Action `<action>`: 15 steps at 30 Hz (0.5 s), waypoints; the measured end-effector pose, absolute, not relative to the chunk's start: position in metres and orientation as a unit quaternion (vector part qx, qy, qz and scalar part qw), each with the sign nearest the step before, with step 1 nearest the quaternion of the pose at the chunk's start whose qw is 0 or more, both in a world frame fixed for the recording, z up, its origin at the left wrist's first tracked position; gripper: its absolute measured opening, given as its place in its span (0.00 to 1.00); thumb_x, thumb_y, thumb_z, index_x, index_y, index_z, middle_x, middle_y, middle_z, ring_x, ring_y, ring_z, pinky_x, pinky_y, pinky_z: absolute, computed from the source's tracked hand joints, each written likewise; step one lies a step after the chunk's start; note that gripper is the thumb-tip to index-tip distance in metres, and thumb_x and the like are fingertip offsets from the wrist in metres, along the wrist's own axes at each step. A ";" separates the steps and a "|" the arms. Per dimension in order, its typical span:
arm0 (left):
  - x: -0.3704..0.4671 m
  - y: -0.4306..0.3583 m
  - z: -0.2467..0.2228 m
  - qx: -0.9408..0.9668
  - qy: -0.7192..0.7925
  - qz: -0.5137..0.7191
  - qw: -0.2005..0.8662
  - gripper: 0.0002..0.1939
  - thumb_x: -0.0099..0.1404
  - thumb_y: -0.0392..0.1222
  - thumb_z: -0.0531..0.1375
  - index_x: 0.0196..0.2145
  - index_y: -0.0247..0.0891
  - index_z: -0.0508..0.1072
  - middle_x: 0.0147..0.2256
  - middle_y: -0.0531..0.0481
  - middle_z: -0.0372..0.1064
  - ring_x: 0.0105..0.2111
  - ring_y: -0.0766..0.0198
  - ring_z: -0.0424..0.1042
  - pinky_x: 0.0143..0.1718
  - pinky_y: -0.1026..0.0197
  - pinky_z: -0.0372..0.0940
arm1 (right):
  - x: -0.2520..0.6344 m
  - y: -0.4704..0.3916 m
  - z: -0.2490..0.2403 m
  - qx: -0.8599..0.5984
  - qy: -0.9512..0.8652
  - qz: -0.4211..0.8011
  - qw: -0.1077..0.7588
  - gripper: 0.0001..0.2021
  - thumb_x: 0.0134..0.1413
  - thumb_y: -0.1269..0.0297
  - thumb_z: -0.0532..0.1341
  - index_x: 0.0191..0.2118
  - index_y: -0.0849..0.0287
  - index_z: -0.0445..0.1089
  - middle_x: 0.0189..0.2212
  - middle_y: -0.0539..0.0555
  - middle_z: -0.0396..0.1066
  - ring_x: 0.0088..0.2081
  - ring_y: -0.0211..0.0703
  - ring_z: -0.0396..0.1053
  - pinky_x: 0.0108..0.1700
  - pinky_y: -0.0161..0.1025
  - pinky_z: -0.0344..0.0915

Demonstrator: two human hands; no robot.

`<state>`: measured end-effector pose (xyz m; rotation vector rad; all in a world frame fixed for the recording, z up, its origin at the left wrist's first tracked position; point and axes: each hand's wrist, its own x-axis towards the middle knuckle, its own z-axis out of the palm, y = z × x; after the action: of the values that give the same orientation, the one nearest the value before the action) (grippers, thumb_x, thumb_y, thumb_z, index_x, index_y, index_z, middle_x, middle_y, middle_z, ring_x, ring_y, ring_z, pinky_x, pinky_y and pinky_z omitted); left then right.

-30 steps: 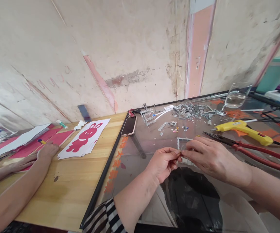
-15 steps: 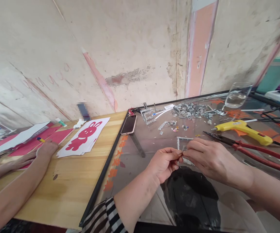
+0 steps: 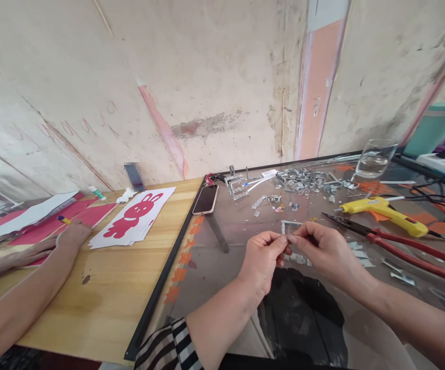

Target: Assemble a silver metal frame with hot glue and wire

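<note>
My left hand and my right hand meet above the dark glass-topped table. Thumbs and fingertips of both are pinched together at one spot, and whatever small piece is between them is hidden. Just behind the fingertips lies a small rectangular frame of silvery strips, partly covered by my hands. To the right of my right hand rest red-handled pliers with their jaws pointing left. A yellow glue gun lies beyond them.
A heap of silvery scraps and a drinking glass stand at the back. A phone lies at the left edge. On the wooden table, a co-worker's hand holds a marker near red paper, beside a rabbit picture.
My right hand has turned, its thumb now showing, and has come down slightly against my left fingertips. The view has shifted a little. The co-worker's hands stay about where they were.
</note>
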<state>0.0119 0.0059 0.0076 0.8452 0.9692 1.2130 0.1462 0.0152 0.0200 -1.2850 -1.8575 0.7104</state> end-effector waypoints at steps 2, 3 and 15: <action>0.012 0.007 0.007 0.380 0.437 0.545 0.607 0.11 0.48 0.44 0.64 0.22 0.32 0.70 0.18 0.53 0.63 0.16 0.75 0.56 0.19 0.68 0.49 | 0.144 0.017 0.018 -0.506 -0.704 0.305 0.394 0.12 0.51 0.57 0.55 0.23 0.58 0.66 0.20 0.50 0.69 0.23 0.37 0.63 0.25 0.34 0.60; 0.012 0.008 0.007 0.381 0.439 0.548 0.601 0.11 0.48 0.44 0.64 0.21 0.32 0.70 0.18 0.53 0.63 0.16 0.74 0.56 0.19 0.68 0.50 | 0.143 0.018 0.017 -0.499 -0.702 0.313 0.400 0.12 0.51 0.57 0.55 0.24 0.58 0.67 0.21 0.50 0.70 0.24 0.38 0.64 0.26 0.35 0.61; 0.007 0.010 0.011 0.423 0.434 0.535 0.589 0.12 0.49 0.46 0.63 0.21 0.33 0.69 0.18 0.53 0.63 0.16 0.75 0.55 0.19 0.67 0.50 | 0.155 0.022 0.025 -0.438 -0.788 0.203 0.383 0.09 0.52 0.62 0.54 0.28 0.57 0.69 0.24 0.51 0.69 0.26 0.38 0.63 0.29 0.36 0.59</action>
<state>0.0070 0.0101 0.0114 0.9850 1.0103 1.2463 0.1552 0.0220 0.0250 -1.1171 -2.0080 0.5166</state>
